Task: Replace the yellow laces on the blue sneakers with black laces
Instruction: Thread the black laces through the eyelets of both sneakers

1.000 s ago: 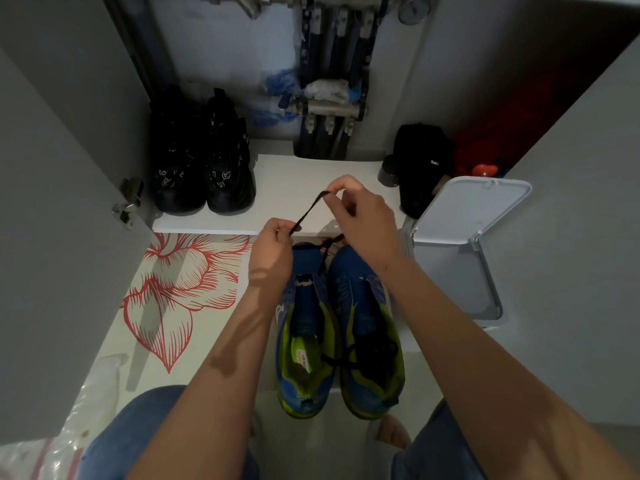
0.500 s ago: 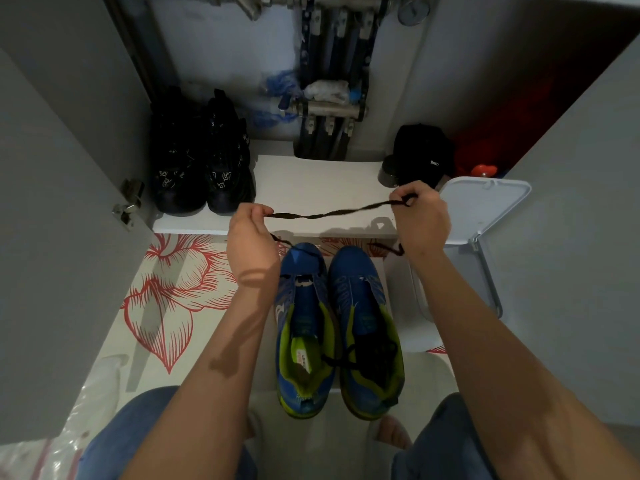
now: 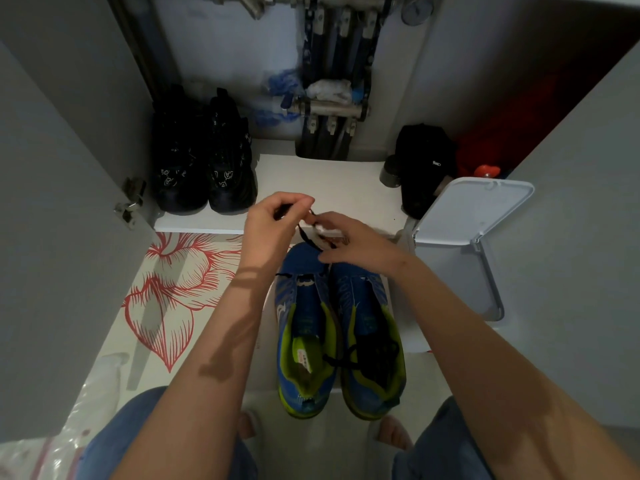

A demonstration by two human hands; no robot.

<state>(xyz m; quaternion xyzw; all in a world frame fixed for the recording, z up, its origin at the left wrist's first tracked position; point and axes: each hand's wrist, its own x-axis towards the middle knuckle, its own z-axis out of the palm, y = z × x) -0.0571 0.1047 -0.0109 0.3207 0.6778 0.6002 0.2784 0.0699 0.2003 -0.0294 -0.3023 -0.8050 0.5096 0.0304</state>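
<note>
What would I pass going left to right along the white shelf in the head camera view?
black shoes → small dark container → black bag → red cap

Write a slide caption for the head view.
Left hand and right hand pinch a black lace above the toes of the blue sneakers; a second lace lies bundled in one shoe.
</note>
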